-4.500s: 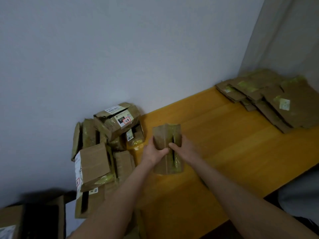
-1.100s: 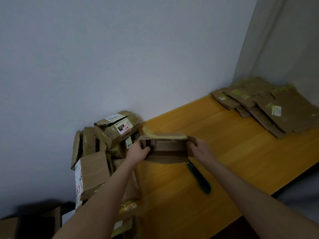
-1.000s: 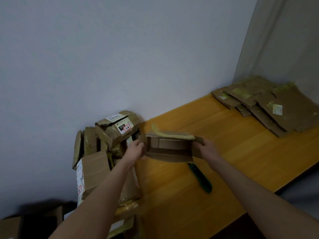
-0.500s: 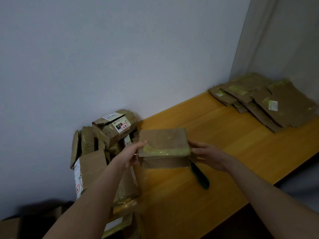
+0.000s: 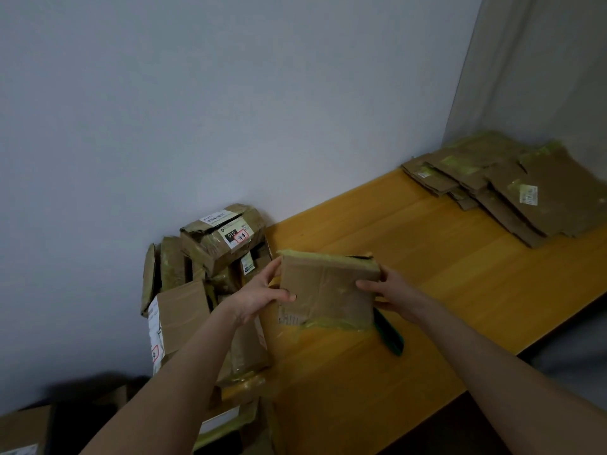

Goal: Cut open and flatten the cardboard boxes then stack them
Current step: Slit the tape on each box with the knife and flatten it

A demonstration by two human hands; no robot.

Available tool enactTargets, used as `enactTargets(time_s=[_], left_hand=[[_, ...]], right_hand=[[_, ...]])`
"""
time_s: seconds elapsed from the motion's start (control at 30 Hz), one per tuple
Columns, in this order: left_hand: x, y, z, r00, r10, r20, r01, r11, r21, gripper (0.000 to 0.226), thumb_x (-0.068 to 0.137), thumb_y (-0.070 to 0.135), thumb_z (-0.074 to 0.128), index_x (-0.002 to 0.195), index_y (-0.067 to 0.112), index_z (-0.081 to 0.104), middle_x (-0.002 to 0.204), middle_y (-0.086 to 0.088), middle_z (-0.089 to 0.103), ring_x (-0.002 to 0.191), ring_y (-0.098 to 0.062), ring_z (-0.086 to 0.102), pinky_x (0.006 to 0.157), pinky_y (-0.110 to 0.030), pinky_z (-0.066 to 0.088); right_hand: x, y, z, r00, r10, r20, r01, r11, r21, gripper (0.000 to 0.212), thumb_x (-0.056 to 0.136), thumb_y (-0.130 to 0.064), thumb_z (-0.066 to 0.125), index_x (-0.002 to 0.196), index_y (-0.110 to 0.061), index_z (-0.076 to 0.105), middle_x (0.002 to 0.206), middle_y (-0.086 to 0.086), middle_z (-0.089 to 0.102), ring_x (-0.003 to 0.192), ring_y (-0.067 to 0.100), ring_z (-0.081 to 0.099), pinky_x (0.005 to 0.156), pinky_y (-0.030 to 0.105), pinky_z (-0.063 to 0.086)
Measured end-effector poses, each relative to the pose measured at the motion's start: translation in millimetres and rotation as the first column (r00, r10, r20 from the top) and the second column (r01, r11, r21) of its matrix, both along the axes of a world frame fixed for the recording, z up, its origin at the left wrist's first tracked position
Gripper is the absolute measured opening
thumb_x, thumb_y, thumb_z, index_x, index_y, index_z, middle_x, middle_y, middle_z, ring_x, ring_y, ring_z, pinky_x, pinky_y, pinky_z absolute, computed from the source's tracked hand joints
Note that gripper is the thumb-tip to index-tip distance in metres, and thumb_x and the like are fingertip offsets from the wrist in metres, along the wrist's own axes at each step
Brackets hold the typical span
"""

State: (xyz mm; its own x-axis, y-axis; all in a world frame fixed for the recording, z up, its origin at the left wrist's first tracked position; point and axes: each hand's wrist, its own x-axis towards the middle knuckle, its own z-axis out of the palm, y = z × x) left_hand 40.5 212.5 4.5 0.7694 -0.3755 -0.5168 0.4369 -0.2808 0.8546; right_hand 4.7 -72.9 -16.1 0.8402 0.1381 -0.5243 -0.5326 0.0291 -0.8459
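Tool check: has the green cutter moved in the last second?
No. The green cutter keeps its spot on the table relative to the flattened cardboard stack.

- The left forearm [image 5: 170, 379] and the right forearm [image 5: 492, 359] are seen uncovered as far as the picture's lower edge.
- The left hand [image 5: 259, 298] and the right hand [image 5: 391, 293] are bare.
- Grey cloth [image 5: 571, 359] is seen at the lower right; whether it is worn cannot be told.

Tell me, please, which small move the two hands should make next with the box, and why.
Probably press the box flat on the table: left hand and right hand grip its sides, it is upright, and a dark gap at its top suggests it is not flat.
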Motion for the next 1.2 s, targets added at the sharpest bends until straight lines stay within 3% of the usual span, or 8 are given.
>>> enactTargets(time_s=[0.2, 0.37, 0.47, 0.57, 0.67, 0.8, 1.0, 1.2], left_hand=[[-2.9, -10.0, 7.1, 0.995, 0.072, 0.072, -0.078, 0.993, 0.084, 0.095, 0.048, 0.041, 0.093, 0.130, 0.030, 0.046, 0.131, 0.002, 0.055, 0.115, -0.021, 0.059, 0.102, -0.046, 0.047], [-5.6, -30.9, 13.0, 0.923, 0.125, 0.363, -0.192, 0.969, 0.155, 0.085, 0.068, 0.012, 0.086, 0.137, 0.022, 0.036, 0.125, 0.004, 0.053, 0.107, -0.006, 0.054, 0.087, -0.022, 0.050], [-11.0, -50.6, 14.2, 0.880, -0.010, 0.476, -0.131, 0.956, 0.262, 0.093, 0.063, 0.012, 0.088, 0.138, 0.018, 0.032, 0.129, 0.002, 0.049, 0.119, -0.013, 0.049, 0.097, -0.028, 0.046], [-14.1, -55.9, 9.8, 0.895, -0.118, 0.431, -0.011, 0.958, 0.286, 0.097, 0.059, 0.017, 0.090, 0.134, 0.021, 0.028, 0.128, 0.001, 0.046, 0.121, -0.018, 0.049, 0.099, -0.033, 0.048], [-20.0, -59.8, 10.3, 0.915, -0.191, 0.357, 0.114, 0.968, 0.224, 0.092, 0.063, 0.026, 0.089, 0.134, 0.023, 0.030, 0.133, -0.001, 0.044, 0.119, -0.016, 0.051, 0.088, -0.022, 0.052], [-19.1, -75.3, 18.7, 0.936, -0.090, 0.342, -0.011, 0.959, 0.282, 0.080, 0.081, 0.057, 0.065, 0.145, 0.023, 0.031, 0.132, -0.001, 0.042, 0.117, -0.018, 0.050, 0.092, -0.030, 0.050], [-15.1, -87.8, 16.9, 0.916, 0.220, 0.336, -0.313, 0.915, 0.256, 0.052, 0.091, 0.040, 0.061, 0.134, 0.014, 0.048, 0.120, -0.004, 0.062, 0.103, -0.020, 0.062, 0.093, -0.042, 0.052], [-14.9, -92.7, 15.0, 0.899, 0.200, 0.390, -0.348, 0.867, 0.358, 0.061, 0.080, 0.046, 0.073, 0.127, 0.017, 0.046, 0.108, 0.001, 0.066, 0.095, -0.018, 0.065, 0.085, -0.038, 0.055]], right_hand=[[2.7, 3.9, 2.3, 0.993, -0.032, 0.116, 0.034, 0.999, -0.019, 0.074, 0.081, -0.011, 0.073, 0.144, -0.025, 0.037, 0.140, 0.001, 0.046, 0.121, 0.023, 0.049, 0.094, 0.041, 0.049], [5.9, 10.6, 8.9, 0.981, -0.122, -0.152, 0.118, 0.992, -0.034, 0.096, 0.077, -0.056, 0.066, 0.153, -0.022, 0.018, 0.155, 0.008, 0.025, 0.135, 0.036, 0.036, 0.099, 0.051, 0.043], [4.8, 22.9, 14.1, 0.926, -0.207, -0.314, 0.300, 0.910, 0.285, 0.069, 0.086, -0.045, 0.064, 0.141, -0.019, 0.033, 0.128, 0.022, 0.050, 0.109, 0.040, 0.058, 0.082, 0.049, 0.054], [6.5, 26.6, 13.7, 0.894, -0.312, -0.321, 0.420, 0.833, 0.360, 0.047, 0.094, -0.029, 0.059, 0.134, -0.011, 0.041, 0.112, 0.020, 0.058, 0.097, 0.034, 0.063, 0.066, 0.040, 0.060], [9.1, 26.7, 17.1, 0.904, -0.299, -0.305, 0.385, 0.879, 0.282, 0.043, 0.095, -0.027, 0.059, 0.133, -0.012, 0.045, 0.115, 0.013, 0.057, 0.098, 0.030, 0.061, 0.059, 0.036, 0.059], [7.0, 37.3, 20.9, 0.953, -0.219, -0.211, 0.266, 0.936, 0.230, 0.042, 0.090, -0.022, 0.065, 0.129, -0.012, 0.053, 0.100, 0.002, 0.064, 0.085, 0.020, 0.063, 0.064, 0.030, 0.055], [9.4, 58.4, 22.9, 0.981, -0.191, 0.039, 0.190, 0.981, 0.029, 0.054, 0.079, -0.014, 0.077, 0.124, -0.020, 0.048, 0.106, 0.005, 0.065, 0.087, 0.017, 0.066, 0.068, 0.029, 0.055], [9.7, 65.9, 13.8, 0.957, -0.141, 0.254, 0.207, 0.944, -0.256, 0.034, 0.081, -0.025, 0.075, 0.108, -0.017, 0.055, 0.100, -0.002, 0.065, 0.086, 0.016, 0.064, 0.075, 0.034, 0.053]])
